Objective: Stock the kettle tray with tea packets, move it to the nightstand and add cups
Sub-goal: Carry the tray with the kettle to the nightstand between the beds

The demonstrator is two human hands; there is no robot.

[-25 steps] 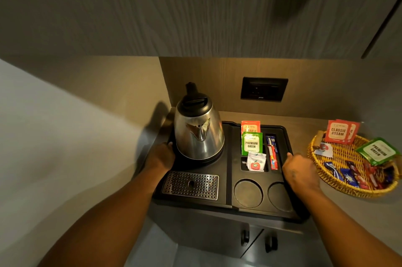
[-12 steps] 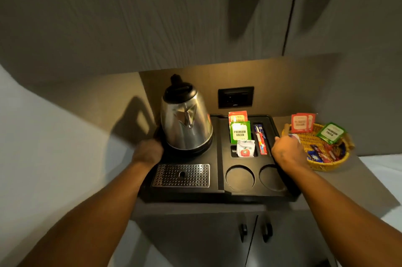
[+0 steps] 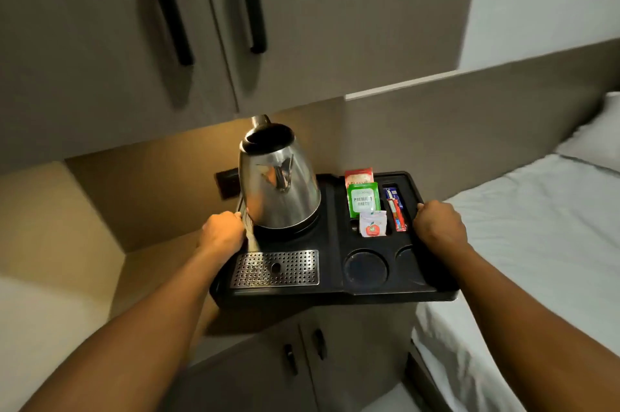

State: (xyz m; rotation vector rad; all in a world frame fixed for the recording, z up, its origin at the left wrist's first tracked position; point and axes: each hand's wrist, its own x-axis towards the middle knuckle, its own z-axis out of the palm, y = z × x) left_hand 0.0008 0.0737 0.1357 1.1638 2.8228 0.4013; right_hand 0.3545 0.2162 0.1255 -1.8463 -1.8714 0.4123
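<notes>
- The black plastic kettle tray (image 3: 330,290) was held in the air in front of the person, clear of the counter and out over the lower cabinet doors (image 3: 302,354), its right end near the bed (image 3: 536,243).
- Its long axis ran left to right across the body; the near edge faced the person and the tray sat slightly tilted, right end a little lower.
- A stainless steel kettle (image 3: 280,186), conical and shiny with a black lid, stood on its round base on the tray's left half.
- A perforated metal drip grate (image 3: 276,268), rectangular, lay in front of the kettle.
- Right half: a green tea packet (image 3: 363,199) stood upright in a slot, a red packet (image 3: 359,175) behind it, a small white sachet (image 3: 372,224) in front.
- A narrow slot beside them held red and blue stick sachets (image 3: 395,210), lying lengthwise front to back.
- Two round cup wells (image 3: 366,269) at the near right were bare.
- Left hand (image 3: 223,232) was closed around the tray's left edge, just beside the kettle base.
- Right hand (image 3: 439,225) was closed around the tray's right edge, knuckles up.
- Grey upper cabinet doors with long black handles (image 3: 169,5) hung above.
</notes>
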